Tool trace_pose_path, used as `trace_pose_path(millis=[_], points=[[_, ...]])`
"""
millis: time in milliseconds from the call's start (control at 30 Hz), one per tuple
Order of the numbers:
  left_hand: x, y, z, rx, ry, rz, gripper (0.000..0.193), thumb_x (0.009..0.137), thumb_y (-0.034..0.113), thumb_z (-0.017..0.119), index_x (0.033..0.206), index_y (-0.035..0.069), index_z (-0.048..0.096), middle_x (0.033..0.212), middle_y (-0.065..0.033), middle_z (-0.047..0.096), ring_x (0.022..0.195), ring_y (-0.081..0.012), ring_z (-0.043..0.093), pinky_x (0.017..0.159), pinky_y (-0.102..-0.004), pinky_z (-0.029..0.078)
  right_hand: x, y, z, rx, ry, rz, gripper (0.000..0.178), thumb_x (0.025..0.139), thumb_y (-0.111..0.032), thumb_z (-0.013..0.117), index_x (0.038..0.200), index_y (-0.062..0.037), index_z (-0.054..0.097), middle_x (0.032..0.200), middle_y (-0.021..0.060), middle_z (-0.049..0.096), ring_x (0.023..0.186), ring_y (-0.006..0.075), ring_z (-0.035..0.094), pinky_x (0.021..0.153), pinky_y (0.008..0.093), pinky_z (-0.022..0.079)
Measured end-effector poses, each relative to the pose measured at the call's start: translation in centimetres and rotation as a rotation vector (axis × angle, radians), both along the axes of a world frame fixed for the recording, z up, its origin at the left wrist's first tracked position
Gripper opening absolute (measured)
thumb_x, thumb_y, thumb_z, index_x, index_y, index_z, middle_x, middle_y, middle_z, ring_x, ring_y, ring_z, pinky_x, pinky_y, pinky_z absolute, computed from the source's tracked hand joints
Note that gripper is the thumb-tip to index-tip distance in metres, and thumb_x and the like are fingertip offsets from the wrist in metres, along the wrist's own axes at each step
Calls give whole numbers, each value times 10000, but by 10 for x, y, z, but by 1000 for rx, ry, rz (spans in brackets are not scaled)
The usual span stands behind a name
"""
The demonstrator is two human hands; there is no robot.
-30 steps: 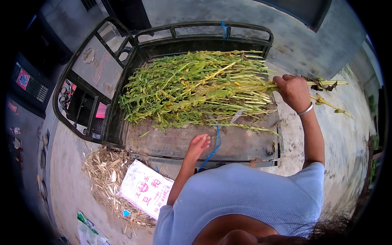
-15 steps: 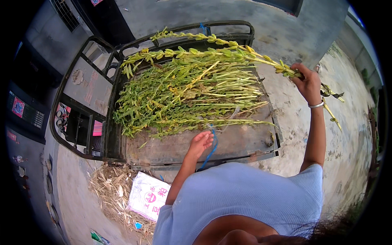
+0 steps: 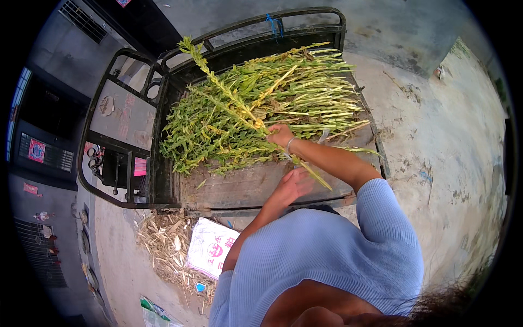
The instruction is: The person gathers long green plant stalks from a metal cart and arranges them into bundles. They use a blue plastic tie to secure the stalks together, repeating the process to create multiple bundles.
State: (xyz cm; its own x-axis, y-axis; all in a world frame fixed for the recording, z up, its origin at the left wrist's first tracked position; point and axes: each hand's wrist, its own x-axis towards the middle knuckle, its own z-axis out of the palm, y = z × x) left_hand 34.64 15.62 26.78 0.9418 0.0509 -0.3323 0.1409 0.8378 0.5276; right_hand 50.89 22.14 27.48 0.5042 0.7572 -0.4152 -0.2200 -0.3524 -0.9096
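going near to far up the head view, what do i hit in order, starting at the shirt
Blue shirt → left hand → right hand → cart's far side → grey wall. The stalks overlap several of these, so they are left out.

FREE: bare near bed strip [image 3: 234, 186] | BLOCKING: stalk pile [image 3: 286, 103], left frame [image 3: 119, 143]

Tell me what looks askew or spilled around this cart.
Pale, dry husks lie strewn on the grey concrete ground beside the dark metal-framed cart, with a white, red-printed sack lying askew on them. Yellow-green podded stalks in the right hand slant across the green heap.
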Motion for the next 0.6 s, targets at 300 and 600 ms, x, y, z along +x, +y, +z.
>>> trace_pose_path(millis=[300,600], points=[[1,4,6,41,304,206,211,882,231,505,1041,94,492,972,-58,567,856,-185,571,766,-390,494,12,26,-55,-51,226,252,397,804,-158,608,1148,-14,471,819,111,583,644,196,579,485,363,496],[3,-6,-11,116,232,376,169,894,151,463,992,23,514,971,-97,579,883,-203,594,755,-350,508,45,-90,-10,-69,78,558,457,784,-243,632,1153,-11,494,832,142,624,621,145,577,564,275,482]])
